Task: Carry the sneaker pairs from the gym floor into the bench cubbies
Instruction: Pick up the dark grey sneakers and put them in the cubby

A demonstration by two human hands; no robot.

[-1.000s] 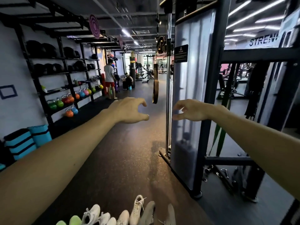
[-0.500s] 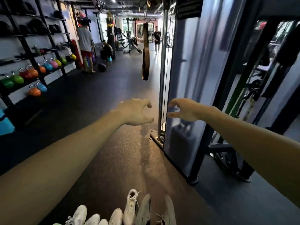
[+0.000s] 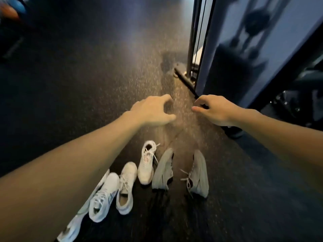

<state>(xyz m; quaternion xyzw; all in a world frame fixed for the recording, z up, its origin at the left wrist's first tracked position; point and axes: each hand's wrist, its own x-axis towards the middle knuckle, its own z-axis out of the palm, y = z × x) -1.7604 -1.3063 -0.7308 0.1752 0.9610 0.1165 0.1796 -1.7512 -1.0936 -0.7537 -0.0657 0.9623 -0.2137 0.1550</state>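
Observation:
Several sneakers lie in a loose row on the dark gym floor [image 3: 87, 84] below my arms. A grey pair, left shoe [image 3: 163, 169] and right shoe [image 3: 198, 174], lies on its sides at the right. Beside it stand a white sneaker with pink trim [image 3: 146, 162], a beige sneaker [image 3: 125, 186] and a white sneaker with blue stripes [image 3: 104, 195]. Another white shoe [image 3: 70, 229] is partly hidden under my left forearm. My left hand [image 3: 153, 110] and my right hand [image 3: 213, 109] hover above the floor beyond the shoes, fingers loosely curled, holding nothing.
A cable machine with a translucent panel [image 3: 244, 41] and its black base bar [image 3: 185, 79] stands at the right, close to my right hand. Dark equipment [image 3: 297, 102] sits behind it. No bench cubbies are in view.
The view has tilted down from the gym aisle to the floor, bringing the whole row of sneakers into sight. Both hands stay outstretched and empty, now lower over the floor.

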